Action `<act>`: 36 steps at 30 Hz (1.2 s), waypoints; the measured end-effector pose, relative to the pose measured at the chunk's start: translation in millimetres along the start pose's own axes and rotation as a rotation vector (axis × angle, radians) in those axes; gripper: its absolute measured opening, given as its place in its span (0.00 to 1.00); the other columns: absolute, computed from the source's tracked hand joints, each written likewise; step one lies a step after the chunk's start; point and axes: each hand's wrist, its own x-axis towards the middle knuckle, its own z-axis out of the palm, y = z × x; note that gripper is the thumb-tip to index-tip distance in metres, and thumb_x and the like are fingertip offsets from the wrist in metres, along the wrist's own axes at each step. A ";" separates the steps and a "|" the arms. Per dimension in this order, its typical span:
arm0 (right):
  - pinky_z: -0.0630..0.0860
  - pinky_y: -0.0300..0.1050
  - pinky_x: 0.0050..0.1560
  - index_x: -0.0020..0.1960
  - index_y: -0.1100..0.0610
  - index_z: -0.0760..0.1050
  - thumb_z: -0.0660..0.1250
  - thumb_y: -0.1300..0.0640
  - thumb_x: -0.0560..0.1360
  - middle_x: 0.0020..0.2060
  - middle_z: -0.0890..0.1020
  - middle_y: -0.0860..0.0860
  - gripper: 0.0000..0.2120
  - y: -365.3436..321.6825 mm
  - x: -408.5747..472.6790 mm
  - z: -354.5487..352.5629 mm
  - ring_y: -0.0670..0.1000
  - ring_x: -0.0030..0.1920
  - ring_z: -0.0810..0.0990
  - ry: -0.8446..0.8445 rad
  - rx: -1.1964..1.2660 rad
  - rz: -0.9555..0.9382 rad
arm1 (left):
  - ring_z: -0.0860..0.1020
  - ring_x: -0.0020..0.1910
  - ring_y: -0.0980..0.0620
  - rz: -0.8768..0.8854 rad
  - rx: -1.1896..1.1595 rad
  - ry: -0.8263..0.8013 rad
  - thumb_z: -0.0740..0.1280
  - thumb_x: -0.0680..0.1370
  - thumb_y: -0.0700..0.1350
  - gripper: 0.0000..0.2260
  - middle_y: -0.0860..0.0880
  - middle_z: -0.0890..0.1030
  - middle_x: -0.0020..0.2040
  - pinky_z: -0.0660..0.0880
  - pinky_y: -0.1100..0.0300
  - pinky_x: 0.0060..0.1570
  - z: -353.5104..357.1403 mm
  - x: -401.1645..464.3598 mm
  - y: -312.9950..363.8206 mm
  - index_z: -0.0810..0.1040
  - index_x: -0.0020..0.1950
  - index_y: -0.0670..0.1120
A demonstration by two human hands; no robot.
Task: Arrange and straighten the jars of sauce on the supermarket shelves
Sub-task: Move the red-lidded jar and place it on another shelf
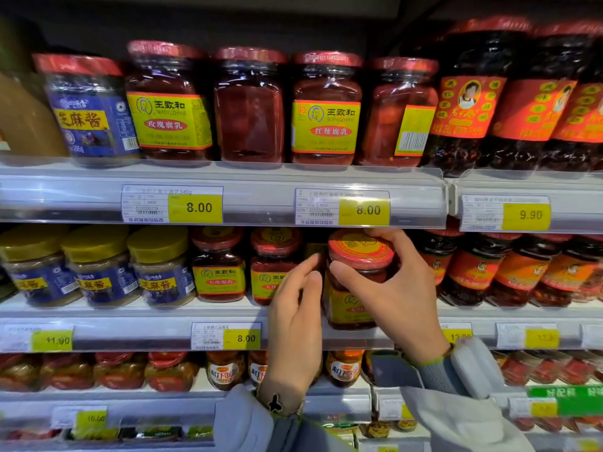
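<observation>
1. While your right hand [396,288] curls round the neck of the red-lidded jar [359,256], thumb on the near side and fingers over the far rim of the lid, that jar sits at the front edge of the middle shelf [130,313], tilted toward you.
2. Your left hand [295,318] is open just beside the jar's left side, fingers relaxed and slightly bent, holding nothing; the fingertips reach between this jar and the neighbouring yellow-labelled jar [272,265].
3. Left of that neighbour stands another yellow-labelled jar [218,264], upright, then three yellow-capped blue jars [98,265].
4. Right of your right hand, dark chilli jars [509,269] line the same shelf.
5. On the upper shelf [228,172], five red-lidded jars stand in a row; one [249,106] shows no label to you.
</observation>
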 end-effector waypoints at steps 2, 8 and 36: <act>0.76 0.48 0.54 0.47 0.39 0.71 0.72 0.37 0.55 0.46 0.81 0.42 0.22 -2.2 0.3 1.0 0.45 0.50 0.79 -0.008 -0.014 -0.020 | 0.74 0.59 0.62 0.110 0.098 0.041 0.64 0.75 0.50 0.12 0.61 0.76 0.59 0.72 0.59 0.59 -7.6 -2.0 2.8 0.75 0.56 0.63; 0.76 0.49 0.51 0.49 0.43 0.69 0.75 0.41 0.57 0.45 0.81 0.42 0.25 -5.4 0.8 15.1 0.48 0.50 0.79 -0.002 -0.058 -0.048 | 0.62 0.63 0.60 0.490 0.618 0.084 0.63 0.69 0.48 0.25 0.60 0.69 0.61 0.61 0.68 0.63 -23.1 0.8 -3.9 0.69 0.66 0.56; 0.67 0.44 0.38 0.52 0.57 0.75 0.66 0.48 0.73 0.40 0.76 0.54 0.14 1.4 21.3 24.1 0.58 0.49 0.77 -0.208 -0.584 -0.139 | 0.74 0.57 0.39 0.616 1.293 0.111 0.80 0.55 0.51 0.25 0.50 0.82 0.40 0.56 0.45 0.56 -21.1 49.0 -2.3 0.80 0.49 0.50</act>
